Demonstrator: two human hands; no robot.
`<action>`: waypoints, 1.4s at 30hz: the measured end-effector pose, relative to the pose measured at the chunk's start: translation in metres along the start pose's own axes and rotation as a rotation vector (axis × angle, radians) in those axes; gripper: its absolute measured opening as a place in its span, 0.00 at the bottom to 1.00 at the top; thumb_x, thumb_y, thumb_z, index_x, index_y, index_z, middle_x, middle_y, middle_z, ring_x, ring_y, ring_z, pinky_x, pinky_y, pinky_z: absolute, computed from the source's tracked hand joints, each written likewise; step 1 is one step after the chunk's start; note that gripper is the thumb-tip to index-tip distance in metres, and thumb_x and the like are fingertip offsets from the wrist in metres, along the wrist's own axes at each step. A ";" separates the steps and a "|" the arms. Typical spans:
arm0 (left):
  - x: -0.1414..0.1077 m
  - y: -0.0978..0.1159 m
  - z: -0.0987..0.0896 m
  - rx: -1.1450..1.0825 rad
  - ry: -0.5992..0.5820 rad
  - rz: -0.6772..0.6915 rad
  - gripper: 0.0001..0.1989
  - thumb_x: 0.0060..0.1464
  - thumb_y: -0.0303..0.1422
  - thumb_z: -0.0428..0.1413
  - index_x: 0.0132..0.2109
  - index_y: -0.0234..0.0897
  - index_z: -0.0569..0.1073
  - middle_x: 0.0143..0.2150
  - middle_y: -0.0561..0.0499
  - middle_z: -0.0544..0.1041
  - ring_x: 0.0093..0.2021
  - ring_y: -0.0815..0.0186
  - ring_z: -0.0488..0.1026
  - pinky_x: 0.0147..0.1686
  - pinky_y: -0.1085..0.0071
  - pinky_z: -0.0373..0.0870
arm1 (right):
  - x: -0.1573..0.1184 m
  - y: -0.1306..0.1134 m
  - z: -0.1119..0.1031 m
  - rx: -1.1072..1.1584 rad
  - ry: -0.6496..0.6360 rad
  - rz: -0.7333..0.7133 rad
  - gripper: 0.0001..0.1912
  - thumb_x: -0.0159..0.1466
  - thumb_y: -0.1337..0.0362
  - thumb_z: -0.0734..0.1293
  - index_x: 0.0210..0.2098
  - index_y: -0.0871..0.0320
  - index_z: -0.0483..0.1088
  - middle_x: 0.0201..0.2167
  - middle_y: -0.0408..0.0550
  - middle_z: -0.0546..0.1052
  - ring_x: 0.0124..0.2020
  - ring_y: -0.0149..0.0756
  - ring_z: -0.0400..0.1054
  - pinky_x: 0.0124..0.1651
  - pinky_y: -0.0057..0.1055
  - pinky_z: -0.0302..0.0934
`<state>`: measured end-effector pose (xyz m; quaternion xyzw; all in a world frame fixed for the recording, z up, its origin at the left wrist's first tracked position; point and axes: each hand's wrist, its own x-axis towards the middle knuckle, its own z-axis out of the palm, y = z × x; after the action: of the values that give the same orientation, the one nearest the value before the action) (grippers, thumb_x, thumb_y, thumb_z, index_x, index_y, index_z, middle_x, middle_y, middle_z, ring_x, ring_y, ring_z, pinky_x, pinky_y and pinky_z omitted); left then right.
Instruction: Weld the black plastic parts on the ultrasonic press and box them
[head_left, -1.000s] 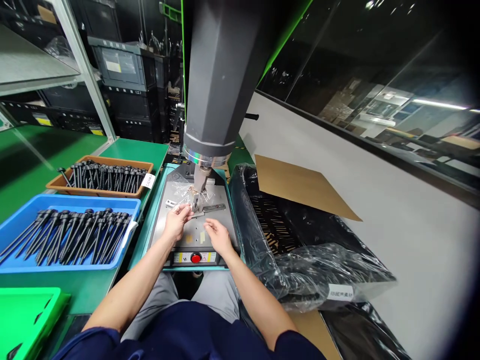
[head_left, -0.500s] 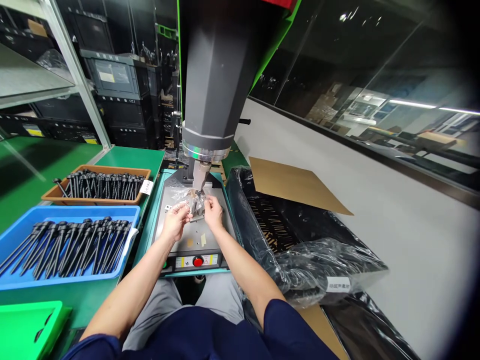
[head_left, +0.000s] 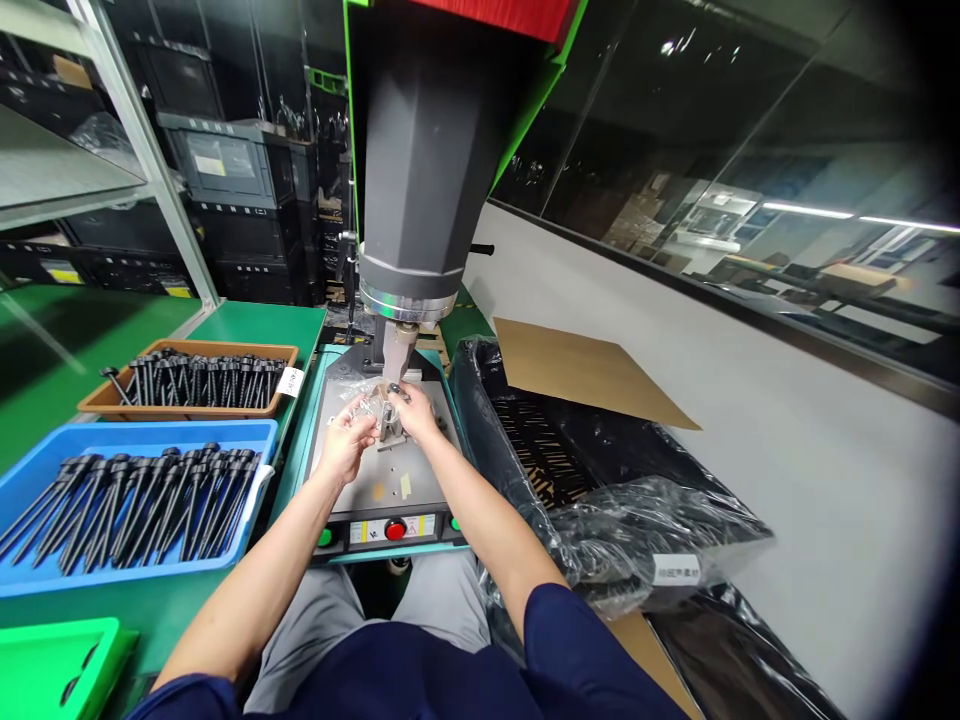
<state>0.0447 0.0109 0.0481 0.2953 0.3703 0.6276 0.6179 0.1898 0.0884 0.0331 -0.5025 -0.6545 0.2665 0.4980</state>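
Note:
In the head view my left hand (head_left: pixel 349 440) is closed, its fingertips pinching clear, crinkled plastic (head_left: pixel 366 406) at the left side of a small metal fixture (head_left: pixel 390 425). My right hand (head_left: pixel 415 413) reaches over the fixture from the right. Its thumb and fingers close on a small dark part (head_left: pixel 396 391), whose shape is mostly hidden. Just above that part is the tip of the press's metal horn (head_left: pixel 397 355). The fixture stands on a grey machine plate (head_left: pixel 352 485).
A red button (head_left: pixel 394 530) and green buttons sit at the machine's front. On the left, a blue tray (head_left: pixel 262 432) and a brown tray (head_left: pixel 90 405) hold black long-stemmed parts. A plastic-lined box (head_left: pixel 480 450) of dark parts stands right; the grey press head (head_left: pixel 416 180) hangs above.
My right hand has moved slightly up and left, over the fixture near the horn tip, where a dark part now shows at its fingertips. My left hand stays close by with the clear plastic.

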 end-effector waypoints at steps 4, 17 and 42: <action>0.001 0.000 0.000 0.007 0.011 0.001 0.38 0.40 0.31 0.68 0.60 0.35 0.67 0.28 0.54 0.76 0.23 0.73 0.73 0.22 0.81 0.67 | 0.006 -0.006 -0.001 0.018 0.009 0.029 0.14 0.58 0.65 0.66 0.44 0.59 0.75 0.46 0.52 0.78 0.49 0.43 0.70 0.56 0.39 0.62; -0.006 -0.008 -0.007 0.105 0.032 -0.044 0.32 0.39 0.31 0.68 0.53 0.34 0.70 0.27 0.55 0.74 0.23 0.74 0.72 0.23 0.80 0.66 | -0.071 -0.009 -0.032 0.185 0.026 0.152 0.15 0.50 0.62 0.73 0.36 0.56 0.69 0.33 0.46 0.76 0.33 0.38 0.71 0.39 0.34 0.66; -0.101 -0.022 -0.006 0.533 -0.180 -0.043 0.10 0.42 0.33 0.68 0.35 0.36 0.80 0.25 0.52 0.74 0.25 0.68 0.67 0.27 0.73 0.64 | -0.128 -0.047 -0.037 0.844 -0.155 0.401 0.22 0.47 0.59 0.77 0.38 0.55 0.67 0.32 0.43 0.77 0.31 0.32 0.70 0.29 0.26 0.66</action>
<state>0.0579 -0.0914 0.0353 0.4940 0.4719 0.4660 0.5623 0.2054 -0.0518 0.0375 -0.3511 -0.4142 0.6368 0.5473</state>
